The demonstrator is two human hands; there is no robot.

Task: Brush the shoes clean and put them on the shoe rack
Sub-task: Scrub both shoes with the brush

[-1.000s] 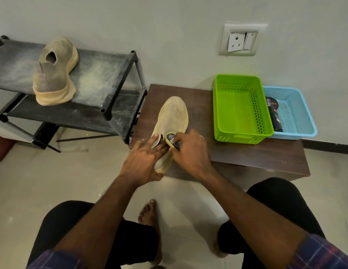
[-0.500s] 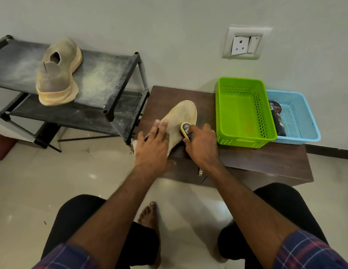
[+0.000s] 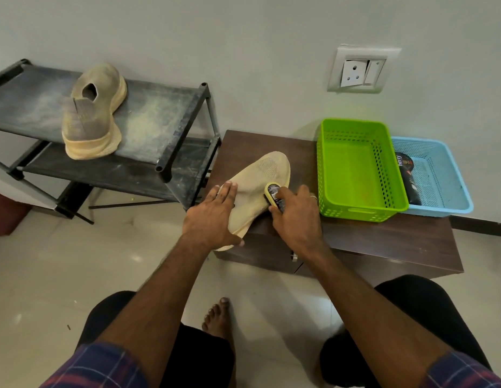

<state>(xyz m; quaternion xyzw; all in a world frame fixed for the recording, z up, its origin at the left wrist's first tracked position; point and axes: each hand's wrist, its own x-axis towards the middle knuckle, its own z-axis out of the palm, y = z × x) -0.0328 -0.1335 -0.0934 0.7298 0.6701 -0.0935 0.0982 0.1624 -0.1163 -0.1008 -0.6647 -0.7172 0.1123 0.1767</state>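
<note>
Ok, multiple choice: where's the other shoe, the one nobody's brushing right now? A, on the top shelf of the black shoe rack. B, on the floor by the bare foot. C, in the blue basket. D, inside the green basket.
A: the second shoe sits on the top shelf of the black shoe rack, while the left hand presses the shoe on the table and the right hand grips the brush.
</note>
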